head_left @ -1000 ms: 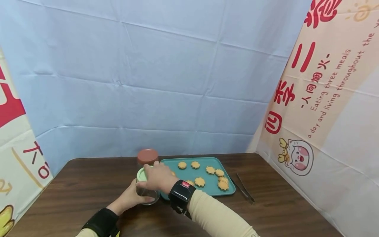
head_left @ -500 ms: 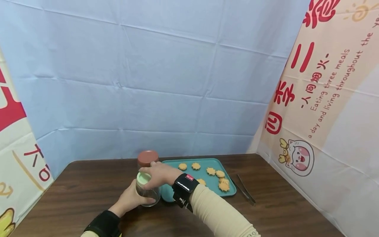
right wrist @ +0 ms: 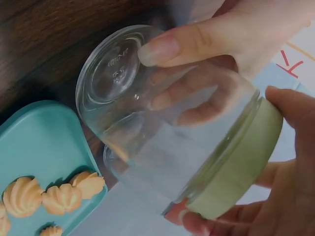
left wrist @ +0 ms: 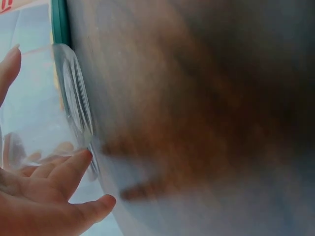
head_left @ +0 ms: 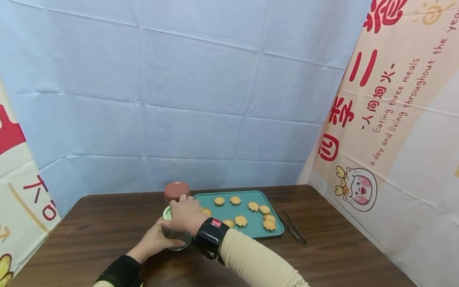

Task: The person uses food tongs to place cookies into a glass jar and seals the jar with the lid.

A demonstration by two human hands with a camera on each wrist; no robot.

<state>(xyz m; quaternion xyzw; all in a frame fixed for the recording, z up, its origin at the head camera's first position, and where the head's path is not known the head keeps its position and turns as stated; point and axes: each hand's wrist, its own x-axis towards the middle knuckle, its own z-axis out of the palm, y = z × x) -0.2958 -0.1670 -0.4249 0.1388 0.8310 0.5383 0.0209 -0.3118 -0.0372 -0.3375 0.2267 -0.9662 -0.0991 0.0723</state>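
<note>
On the table (head_left: pixel 86 235), beside the tray's (head_left: pixel 247 196) near left corner, the jar (right wrist: pixel 162 152) stands about upright, long axis vertical, left hand (head_left: pixel 152 241) gripping its side, right hand (head_left: pixel 186 215) gripping the green lid (right wrist: pixel 241 162) at its upward-pointing end.

head: high, forward-down, farther | left wrist: low, close | right wrist: close | shared: jar (right wrist: pixel 167 140)

The head view is evenly lit; the left wrist view shows a glinting jar (left wrist: pixel 49 103) and blurred, shadowed table (left wrist: pixel 197 98).
</note>
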